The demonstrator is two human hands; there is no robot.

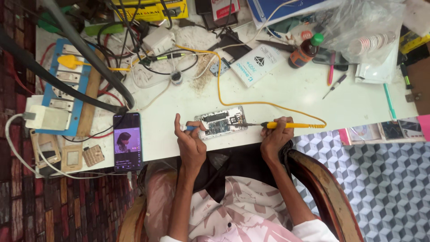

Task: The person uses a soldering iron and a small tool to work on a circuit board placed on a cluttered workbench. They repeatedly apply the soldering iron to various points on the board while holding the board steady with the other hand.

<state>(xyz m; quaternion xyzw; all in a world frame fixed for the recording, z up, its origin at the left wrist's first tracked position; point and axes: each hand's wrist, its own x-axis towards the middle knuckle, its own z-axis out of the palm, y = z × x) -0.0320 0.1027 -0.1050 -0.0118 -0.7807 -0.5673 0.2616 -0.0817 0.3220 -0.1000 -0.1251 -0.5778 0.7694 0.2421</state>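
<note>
The right hand [274, 134] grips a yellow soldering iron [286, 125], its tip on the opened phone [222, 122]. The left hand [190, 141] pinches a small blue tool [189, 128], mostly hidden by fingers

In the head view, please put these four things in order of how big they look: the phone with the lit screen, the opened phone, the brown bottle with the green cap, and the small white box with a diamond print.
Largest to smallest:
1. phone with the lit screen
2. opened phone and small white box: they look alike, so I do not rank them
3. brown bottle
</note>
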